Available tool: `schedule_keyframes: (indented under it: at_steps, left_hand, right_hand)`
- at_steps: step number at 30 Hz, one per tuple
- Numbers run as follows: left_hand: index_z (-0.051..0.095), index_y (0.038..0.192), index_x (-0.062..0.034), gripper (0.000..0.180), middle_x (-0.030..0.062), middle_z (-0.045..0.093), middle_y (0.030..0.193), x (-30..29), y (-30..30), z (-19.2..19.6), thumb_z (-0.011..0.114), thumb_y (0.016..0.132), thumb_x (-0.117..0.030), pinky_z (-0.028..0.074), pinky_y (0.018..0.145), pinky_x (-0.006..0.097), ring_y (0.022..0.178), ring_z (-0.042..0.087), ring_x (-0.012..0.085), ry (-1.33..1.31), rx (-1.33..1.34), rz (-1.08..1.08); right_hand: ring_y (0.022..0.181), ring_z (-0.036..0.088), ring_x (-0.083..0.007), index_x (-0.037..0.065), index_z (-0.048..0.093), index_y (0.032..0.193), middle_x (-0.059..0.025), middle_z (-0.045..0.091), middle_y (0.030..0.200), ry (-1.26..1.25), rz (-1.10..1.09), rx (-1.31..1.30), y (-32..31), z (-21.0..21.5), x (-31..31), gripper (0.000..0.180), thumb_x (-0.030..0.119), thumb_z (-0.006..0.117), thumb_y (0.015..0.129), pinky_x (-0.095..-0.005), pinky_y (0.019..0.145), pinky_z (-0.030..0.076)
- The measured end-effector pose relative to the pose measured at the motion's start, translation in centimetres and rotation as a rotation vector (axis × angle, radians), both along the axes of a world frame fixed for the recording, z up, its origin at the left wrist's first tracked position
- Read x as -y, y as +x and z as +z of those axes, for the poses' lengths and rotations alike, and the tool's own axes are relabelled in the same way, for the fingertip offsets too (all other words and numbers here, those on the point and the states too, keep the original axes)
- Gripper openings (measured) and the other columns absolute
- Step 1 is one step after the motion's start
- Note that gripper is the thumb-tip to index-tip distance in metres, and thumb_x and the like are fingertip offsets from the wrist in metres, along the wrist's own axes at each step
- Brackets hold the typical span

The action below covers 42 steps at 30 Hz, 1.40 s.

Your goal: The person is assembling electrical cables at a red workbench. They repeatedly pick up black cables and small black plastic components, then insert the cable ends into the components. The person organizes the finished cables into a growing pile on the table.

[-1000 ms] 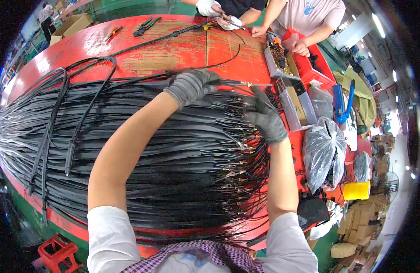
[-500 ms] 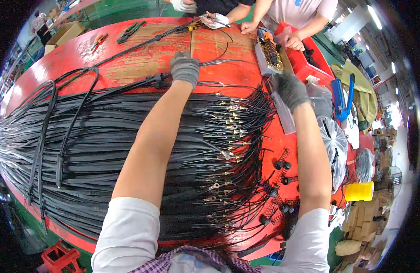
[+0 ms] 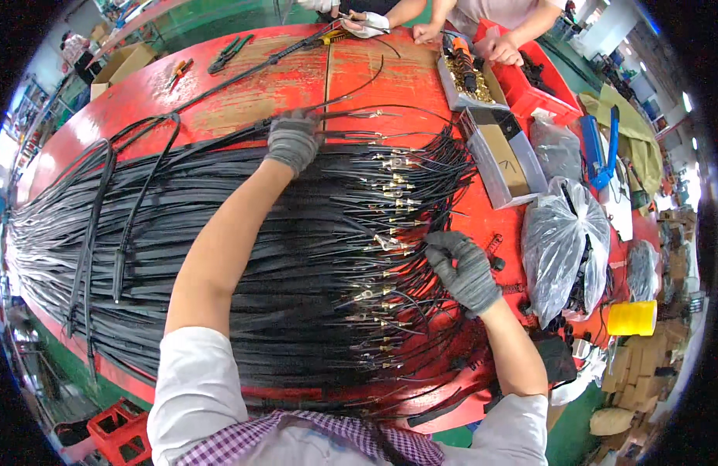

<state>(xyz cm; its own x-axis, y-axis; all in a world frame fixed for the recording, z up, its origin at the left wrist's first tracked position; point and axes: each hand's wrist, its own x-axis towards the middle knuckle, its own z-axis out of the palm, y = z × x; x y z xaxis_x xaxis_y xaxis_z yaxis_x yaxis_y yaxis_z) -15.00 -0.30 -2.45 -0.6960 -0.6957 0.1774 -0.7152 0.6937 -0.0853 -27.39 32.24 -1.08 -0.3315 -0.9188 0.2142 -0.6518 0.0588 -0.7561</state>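
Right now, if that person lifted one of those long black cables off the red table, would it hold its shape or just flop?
Probably flop: the black cables lie in loose curves and loops on the red table. One alone looks thin, so likely light. The metal terminals at the ends, near the right hand, could snag neighbours, so it may drag others along. The left hand rests on the bundle.

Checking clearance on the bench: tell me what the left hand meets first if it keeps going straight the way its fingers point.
The left hand points up the table. Probably the loose black cable lying on the red tabletop just beyond its fingers, though depth is hard to judge.
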Motion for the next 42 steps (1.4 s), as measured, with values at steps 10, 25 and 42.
schedule_keyframes:
  at_steps: [10, 25, 42]
  left_hand:
    - [0.032, 0.133, -0.0167, 0.06, 0.0084, 0.031, 0.138, 1.5, 2.1, -0.6, 0.023, 0.086, -0.052, 0.021, 0.105, 0.039, 0.127, 0.029, 0.0252, 0.446, 0.163, 0.035]
    - [0.035, 0.132, -0.0184, 0.053, 0.0073, 0.026, 0.14, 1.0, 2.9, -2.2, 0.033, 0.083, -0.037, 0.012, 0.104, 0.053, 0.13, 0.021, 0.0294, 0.237, -0.234, 0.138]
    - [0.039, 0.129, -0.0208, 0.066, 0.0116, 0.039, 0.132, 7.4, 3.5, -1.2, 0.033, 0.079, -0.063, 0.025, 0.102, 0.041, 0.124, 0.032, 0.0293, 0.624, 0.291, 0.028]
  right_hand:
    - [0.088, 0.056, -0.0305, 0.009, 0.06, 0.096, -0.0103, 0.061, 0.092, 0.033, 0.187, -0.242, 9.2, 1.4, -1.6, 0.023, 0.019, 0.061, 0.075, -0.0384, 0.076, 0.046]
    - [0.091, 0.055, -0.0336, 0.005, 0.058, 0.1, -0.0179, 0.059, 0.094, -0.045, -0.011, -0.712, 1.8, 0.8, 14.4, 0.026, 0.023, 0.044, 0.088, -0.0392, 0.078, 0.045]
    - [0.115, 0.043, -0.0309, 0.013, 0.044, 0.125, -0.0173, 0.045, 0.125, 0.667, 0.331, -0.541, -1.8, -2.3, 28.7, 0.06, 0.056, 0.032, 0.084, -0.0388, 0.097, 0.032]
